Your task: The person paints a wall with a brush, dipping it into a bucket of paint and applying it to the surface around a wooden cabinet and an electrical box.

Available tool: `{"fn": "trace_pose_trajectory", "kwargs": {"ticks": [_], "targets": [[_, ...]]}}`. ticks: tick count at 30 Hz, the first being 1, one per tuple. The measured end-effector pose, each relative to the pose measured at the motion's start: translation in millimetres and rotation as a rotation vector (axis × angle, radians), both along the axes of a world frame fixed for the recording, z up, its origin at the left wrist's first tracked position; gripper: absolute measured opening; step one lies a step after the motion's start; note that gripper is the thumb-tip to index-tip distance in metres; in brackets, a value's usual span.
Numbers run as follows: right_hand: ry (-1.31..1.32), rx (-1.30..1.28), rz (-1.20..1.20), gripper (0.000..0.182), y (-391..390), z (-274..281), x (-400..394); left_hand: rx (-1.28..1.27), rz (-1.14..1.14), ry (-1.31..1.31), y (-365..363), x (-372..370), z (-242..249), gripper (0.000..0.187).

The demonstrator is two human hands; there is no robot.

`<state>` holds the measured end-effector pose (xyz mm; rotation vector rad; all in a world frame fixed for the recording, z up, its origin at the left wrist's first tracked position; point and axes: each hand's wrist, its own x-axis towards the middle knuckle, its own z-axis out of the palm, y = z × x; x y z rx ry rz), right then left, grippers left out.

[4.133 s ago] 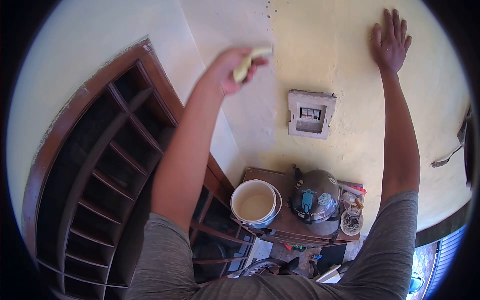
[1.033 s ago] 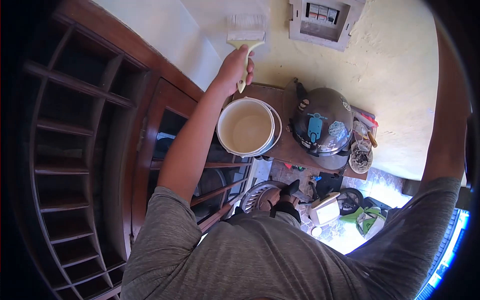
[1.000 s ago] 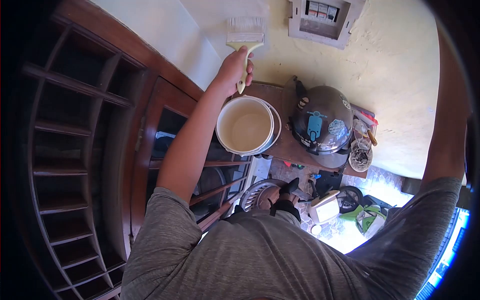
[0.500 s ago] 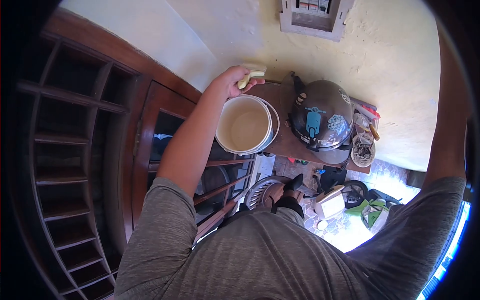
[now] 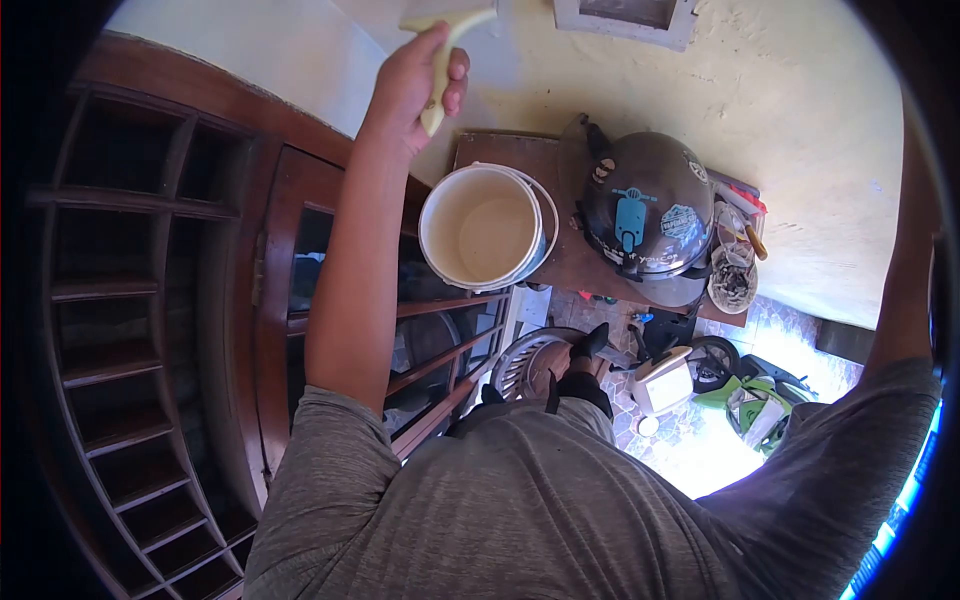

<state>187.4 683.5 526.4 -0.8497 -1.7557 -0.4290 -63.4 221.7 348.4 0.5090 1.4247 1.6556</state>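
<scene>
My left hand (image 5: 420, 85) is raised at the upper left, its fingers wrapped round the handle of a pale yellow T-shaped tool (image 5: 441, 75). The tool's wide head lies close to the wall, at the top edge; whether it touches cannot be told. Below the hand, a white bucket (image 5: 484, 225) with a raised handle stands at the left end of a brown wooden surface, and its inside shows whitish. My right arm reaches up along the right edge, and its hand is out of frame.
A dark helmet (image 5: 650, 205) with blue stickers sits right of the bucket, beside a bag of small items (image 5: 733, 278). A framed wall opening (image 5: 628, 15) is at the top. Wooden door frames (image 5: 270, 300) stand left. A round stool (image 5: 530, 370) and a white container (image 5: 663, 385) are below.
My left hand has moved up and left, away from the bucket, with the yellow tool now upright in its grip. The view has shifted slightly.
</scene>
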Motion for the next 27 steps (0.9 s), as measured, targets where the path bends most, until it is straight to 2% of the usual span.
{"fn": "trace_pose_trajectory", "kwargs": {"ticks": [2,6,8,10,12,14,18,20,22,23,24,25,26,27], "targets": [[-0.011,-0.003,-0.013,0.067,-5.4,-10.6,-4.2,0.184,0.028,0.135,-7.3,8.6,-1.5,0.029],[-0.011,0.032,-0.040,0.069,-24.5,-9.3,-7.4,0.205,0.063,0.085,-13.5,1.9,-32.0,0.043],[-0.002,0.065,-0.056,0.070,-33.6,0.5,-6.1,0.204,0.227,0.122,-28.3,13.4,-40.5,0.052],[0.009,0.100,-0.070,0.071,-45.5,13.5,-4.8,0.204,0.310,0.121,-55.4,22.3,-46.9,0.052],[0.022,0.140,-0.079,0.073,-60.6,28.2,-4.4,0.234,0.327,0.064,-93.0,28.6,-59.5,0.038],[0.036,0.185,-0.084,0.074,-79.2,46.7,-4.9,0.217,0.345,0.134,-130.5,47.8,-64.2,0.042],[0.066,0.289,-0.084,0.076,-132.5,85.2,8.3,0.268,0.356,0.055,-193.3,93.6,-62.7,0.046],[0.130,0.016,0.342,0.075,-163.7,69.2,23.6,0.293,0.333,0.032,-216.1,113.9,-65.5,0.046],[0.204,0.547,0.023,0.041,-143.2,36.9,45.8,0.123,0.471,0.144,-223.4,136.0,-63.5,0.049],[0.239,0.359,0.382,0.032,-214.5,3.6,50.3,0.081,0.445,0.175,-225.3,142.6,-59.8,0.048],[0.292,0.071,0.435,0.030,-275.8,-46.1,52.4,0.073,0.439,0.148,-226.7,150.4,-60.7,0.048],[0.122,-0.035,0.548,0.026,-321.6,-97.5,59.8,0.068,0.428,0.122,-225.9,157.2,-61.9,0.049],[0.085,-0.446,1.080,0.024,-360.5,-152.4,62.1,0.091,0.456,0.121,-222.3,163.3,-60.6,0.049],[-0.141,-0.417,1.355,0.021,-415.8,-169.6,48.8,0.112,0.408,0.026,-218.5,170.7,-59.5,0.046]]}}
